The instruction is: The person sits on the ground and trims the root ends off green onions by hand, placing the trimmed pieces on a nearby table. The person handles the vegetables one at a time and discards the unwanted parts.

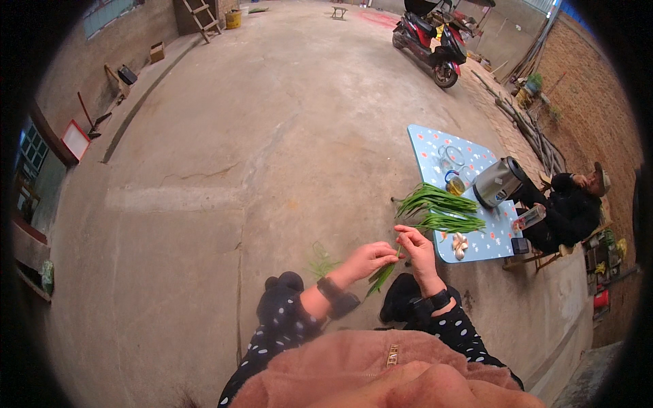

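Leaves [380, 279], slender and green, droop between left hand [369, 258] and right hand [417, 251].

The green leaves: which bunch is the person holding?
The small bunch, pinched in the left hand with the right hand close by. It hangs in the air; the bigger bunches lie on the blue table.

A home courtyard, it seems: concrete floor [190, 129], brick wall [595, 88], stacked branches [530, 129], a wooden ladder [200, 9], and a scooter [443, 51] parked beyond the far edge of the table [425, 148].
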`<state>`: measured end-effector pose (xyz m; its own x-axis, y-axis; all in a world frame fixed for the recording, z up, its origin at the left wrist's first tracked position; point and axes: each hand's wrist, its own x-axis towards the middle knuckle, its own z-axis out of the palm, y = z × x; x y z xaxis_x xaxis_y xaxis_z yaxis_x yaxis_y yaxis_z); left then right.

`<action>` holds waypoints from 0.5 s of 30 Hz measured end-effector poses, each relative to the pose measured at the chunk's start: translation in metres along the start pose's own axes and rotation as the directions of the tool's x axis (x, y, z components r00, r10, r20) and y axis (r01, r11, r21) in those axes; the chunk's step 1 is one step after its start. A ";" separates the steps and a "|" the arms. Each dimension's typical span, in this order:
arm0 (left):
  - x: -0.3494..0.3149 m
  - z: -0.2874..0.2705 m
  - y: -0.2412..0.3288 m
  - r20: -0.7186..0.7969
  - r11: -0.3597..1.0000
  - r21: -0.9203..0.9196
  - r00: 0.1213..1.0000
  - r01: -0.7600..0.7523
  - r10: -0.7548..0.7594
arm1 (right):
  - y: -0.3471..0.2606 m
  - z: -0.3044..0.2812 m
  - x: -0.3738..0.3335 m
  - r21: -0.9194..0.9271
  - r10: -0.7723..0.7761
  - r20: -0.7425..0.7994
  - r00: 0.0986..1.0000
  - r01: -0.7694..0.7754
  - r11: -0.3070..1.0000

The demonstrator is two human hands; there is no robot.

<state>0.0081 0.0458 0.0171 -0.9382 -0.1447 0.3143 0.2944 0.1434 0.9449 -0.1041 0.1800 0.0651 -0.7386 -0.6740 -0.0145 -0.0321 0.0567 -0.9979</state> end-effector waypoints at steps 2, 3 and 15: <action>-0.001 0.000 -0.002 0.038 0.982 -0.174 0.997 0.072 -0.066 | -0.001 -0.001 -0.002 0.148 0.126 0.040 0.991 -0.131 0.980; -0.001 -0.001 -0.003 0.068 0.960 -0.253 0.992 0.121 -0.107 | -0.001 -0.002 -0.002 0.146 0.139 0.043 0.989 -0.144 0.979; 0.000 -0.002 0.000 -0.095 0.902 -0.391 0.968 0.180 -0.234 | 0.008 0.000 -0.003 0.058 0.136 0.128 0.982 -0.144 0.988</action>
<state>0.0080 0.0442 0.0173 -0.9595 -0.2662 0.0917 0.1680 -0.2798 0.9452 -0.1020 0.1829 0.0572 -0.6437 -0.7488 -0.1579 0.1141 0.1102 -0.9873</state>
